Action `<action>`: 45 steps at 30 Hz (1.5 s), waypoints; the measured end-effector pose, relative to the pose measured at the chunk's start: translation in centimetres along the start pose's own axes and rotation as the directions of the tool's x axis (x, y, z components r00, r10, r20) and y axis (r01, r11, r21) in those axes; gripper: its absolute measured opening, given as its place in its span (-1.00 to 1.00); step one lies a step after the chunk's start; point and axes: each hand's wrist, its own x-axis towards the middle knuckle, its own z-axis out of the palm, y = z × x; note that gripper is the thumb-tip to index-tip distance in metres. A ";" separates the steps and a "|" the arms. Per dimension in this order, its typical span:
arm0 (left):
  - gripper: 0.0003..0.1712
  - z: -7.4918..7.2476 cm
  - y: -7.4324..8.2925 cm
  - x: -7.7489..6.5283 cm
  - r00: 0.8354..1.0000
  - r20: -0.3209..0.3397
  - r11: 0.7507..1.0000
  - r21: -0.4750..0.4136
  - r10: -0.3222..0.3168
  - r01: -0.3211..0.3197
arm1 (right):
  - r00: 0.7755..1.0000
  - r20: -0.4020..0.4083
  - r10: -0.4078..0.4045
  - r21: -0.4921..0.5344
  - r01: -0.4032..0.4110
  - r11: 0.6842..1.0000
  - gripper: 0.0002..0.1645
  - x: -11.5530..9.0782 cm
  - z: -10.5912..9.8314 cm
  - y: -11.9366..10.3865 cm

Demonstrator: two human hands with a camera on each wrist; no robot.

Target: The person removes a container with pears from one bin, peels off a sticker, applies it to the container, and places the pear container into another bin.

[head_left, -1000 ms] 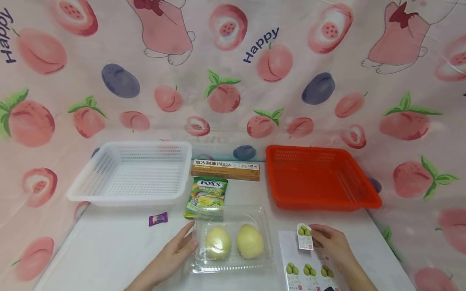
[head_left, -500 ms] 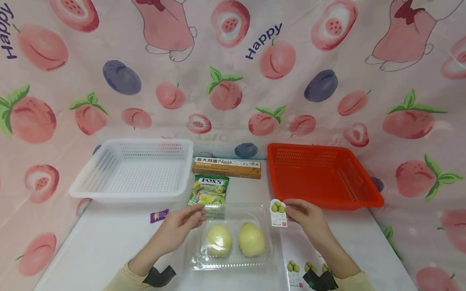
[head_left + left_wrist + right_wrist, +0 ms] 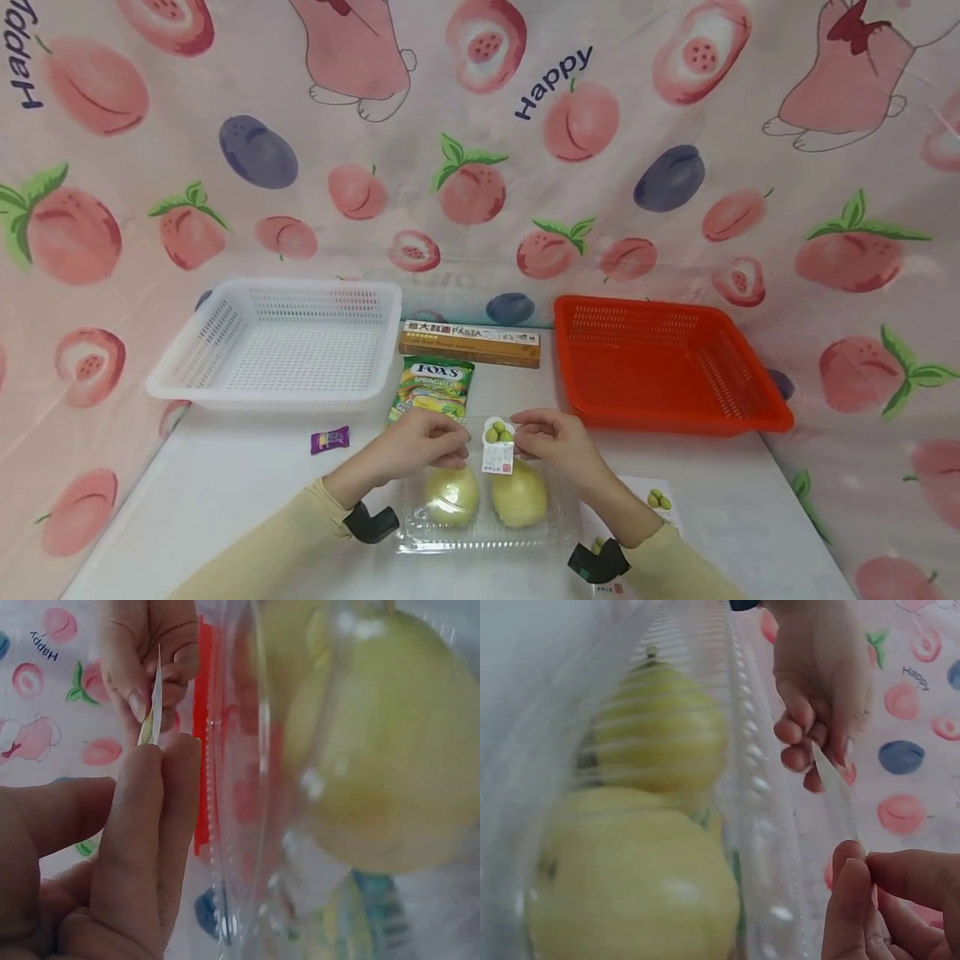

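Note:
Held up over the clear plastic box [image 3: 480,547] is a small white sticker [image 3: 498,457] printed with green fruit. My right hand [image 3: 558,446] pinches its right edge between thumb and fingers, as the right wrist view confirms, where the sticker [image 3: 838,796] appears nearly edge-on. Close to the opposite edge is my left hand [image 3: 423,447], its fingers loosely bent; in the left wrist view a gap shows between its thumb [image 3: 64,814] and fingers. Two yellow pears [image 3: 452,498] lie side by side inside the box, under its lid.
A sticker sheet [image 3: 637,487] lies right of the box, partly behind my right forearm. Farther back are a green candy bag [image 3: 437,385], a pasta box [image 3: 470,344], a white basket [image 3: 315,350] and a red basket [image 3: 637,375]. A small purple packet [image 3: 330,440] lies at left.
My right hand has carried the sticker from above the sheet leftward to over the box. My left hand has moved from the box's left side up and right, near the sticker.

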 end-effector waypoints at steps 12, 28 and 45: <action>-0.84 0.8 0.2 1.0 1.000 -0.018 0.975 0.222 0.012 -0.008 | 1.000 0.013 -0.003 -0.061 0.004 0.998 -0.68 0.6 1.2 0.4; -0.84 0.4 0.1 1.3 0.999 0.022 0.972 0.231 -0.044 0.038 | 0.999 -0.027 0.044 -0.220 -0.049 0.974 -0.73 0.6 1.8 0.3; -0.86 0.7 0.4 1.2 1.000 0.015 0.931 0.364 -0.009 0.003 | 0.992 0.001 -0.130 -0.532 0.111 0.840 -0.77 1.0 2.5 0.2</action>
